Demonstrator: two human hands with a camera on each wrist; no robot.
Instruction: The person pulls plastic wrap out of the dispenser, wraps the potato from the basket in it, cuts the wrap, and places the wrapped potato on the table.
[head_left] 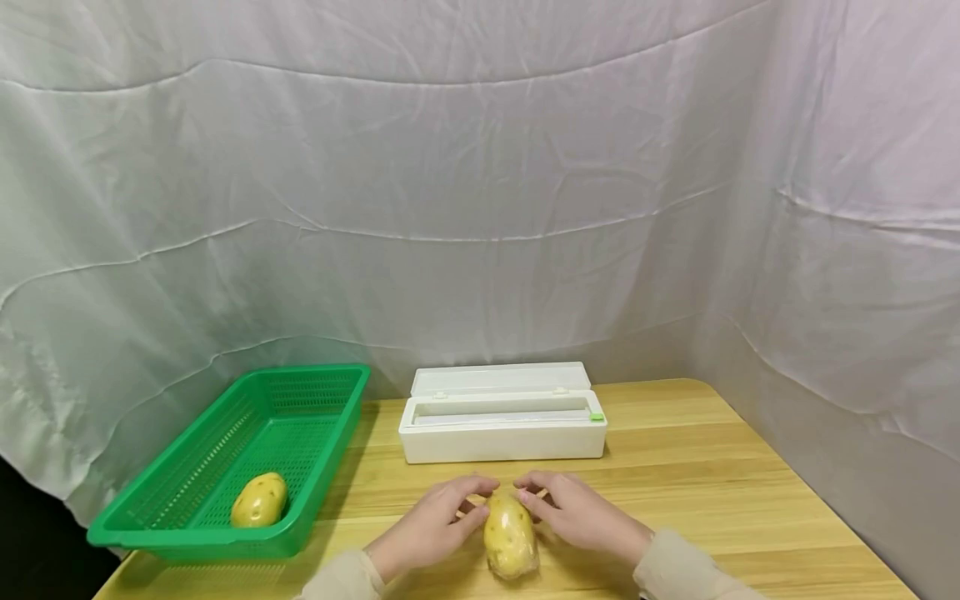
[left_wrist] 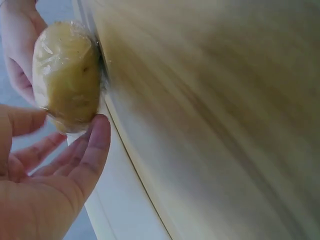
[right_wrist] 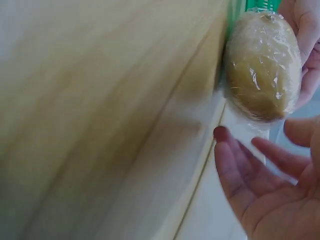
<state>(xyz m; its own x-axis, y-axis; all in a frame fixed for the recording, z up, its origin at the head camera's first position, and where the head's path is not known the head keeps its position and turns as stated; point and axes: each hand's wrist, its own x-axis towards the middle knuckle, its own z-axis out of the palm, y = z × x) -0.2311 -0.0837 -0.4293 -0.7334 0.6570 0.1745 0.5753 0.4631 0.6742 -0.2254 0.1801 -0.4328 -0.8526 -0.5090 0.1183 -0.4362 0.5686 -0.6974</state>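
A yellow potato [head_left: 511, 537] wrapped in clear, shiny cling film lies on the wooden table between the two hands. My left hand [head_left: 437, 523] is at its left side, with thumb and fingertips at the film in the left wrist view; the fingers look relaxed. On the other side my right hand [head_left: 581, 510] has its fingers loosely spread near the potato's upper right. In the right wrist view a small gap separates those fingertips [right_wrist: 220, 134] from the wrapped potato [right_wrist: 264, 70]. Neither hand clearly grips it.
Behind the hands stands a white cling film box [head_left: 502, 442], its lid raised and a green slider at its right end. To the left is a green basket [head_left: 303, 533] holding another potato [head_left: 259, 500]. Grey cloth [head_left: 480, 183] hangs around the wooden table [head_left: 720, 483].
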